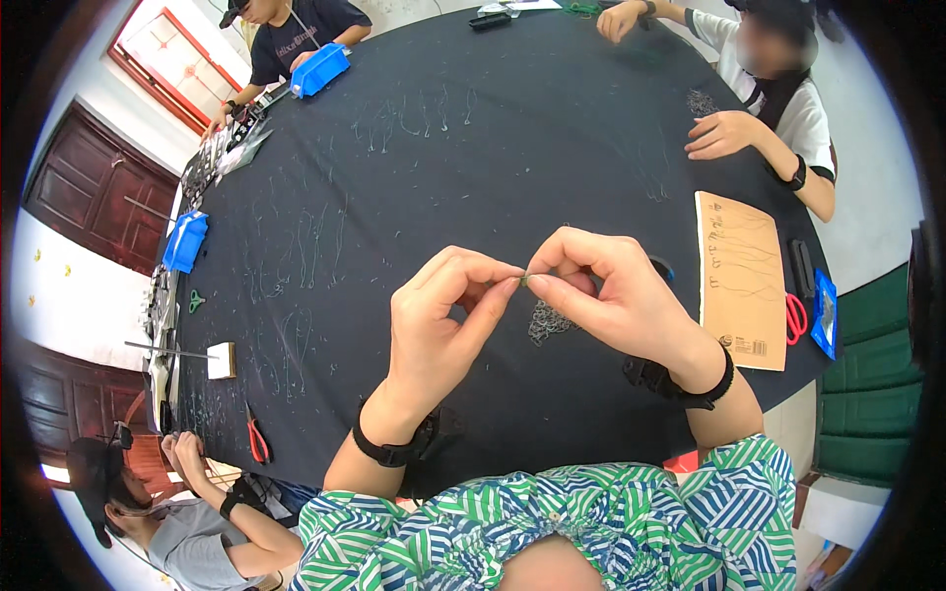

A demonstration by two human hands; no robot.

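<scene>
My left hand and my right hand meet over the middle of the black-covered table. Each pinches with thumb and forefinger at a thin green thread, of which only a short bit shows between the fingertips. Whether some small metal piece is in the pinch too, I cannot make out. Just below my right fingers lies a heap of small grey metal pieces, partly covered by that hand. Black bands circle both my wrists.
On the right are a brown card with threads, red-handled scissors, a black case and a blue packet. Red-handled pliers, a white block and a blue tray lie left. Several people sit around.
</scene>
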